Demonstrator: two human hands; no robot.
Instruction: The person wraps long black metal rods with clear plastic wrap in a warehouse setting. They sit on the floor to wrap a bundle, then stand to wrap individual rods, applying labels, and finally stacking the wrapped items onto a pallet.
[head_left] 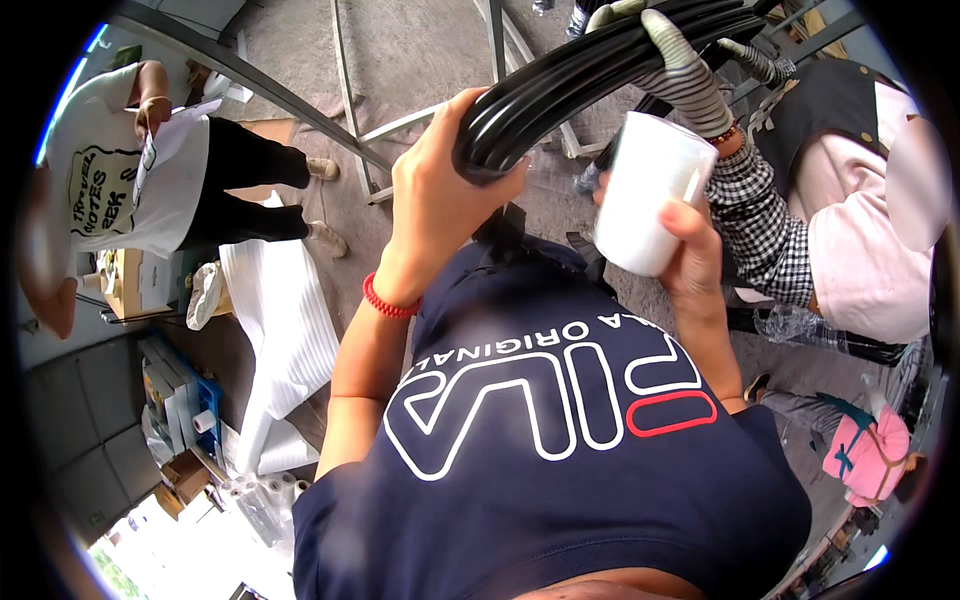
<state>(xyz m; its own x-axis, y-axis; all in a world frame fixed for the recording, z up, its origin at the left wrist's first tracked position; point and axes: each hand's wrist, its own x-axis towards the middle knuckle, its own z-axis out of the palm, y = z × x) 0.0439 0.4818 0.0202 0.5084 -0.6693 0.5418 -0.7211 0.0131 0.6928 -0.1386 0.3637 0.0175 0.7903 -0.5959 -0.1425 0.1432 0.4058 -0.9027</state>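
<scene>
A thick bundle of glossy black plastic strips (560, 90) arches from the middle toward the upper right. Around its near end wraps my left hand (445, 170), fingers closed, with a red beaded band on the wrist. My right hand (692, 250) grips a white roll of plastic film (650, 190) from its right side; some of its fingers are hidden behind the roll. The roll is tilted, just below the bundle and apart from my left hand. A co-worker's gloved hand (685, 75), in a striped glove, rests over the bundle farther along.
Grey metal frame bars (270, 80) cross the far side. At left stands a person in a white shirt (130, 170), near a white foam sheet (275, 330) on the floor. The gloved co-worker (850, 210) is close at right. A person in pink (870, 455) is lower right.
</scene>
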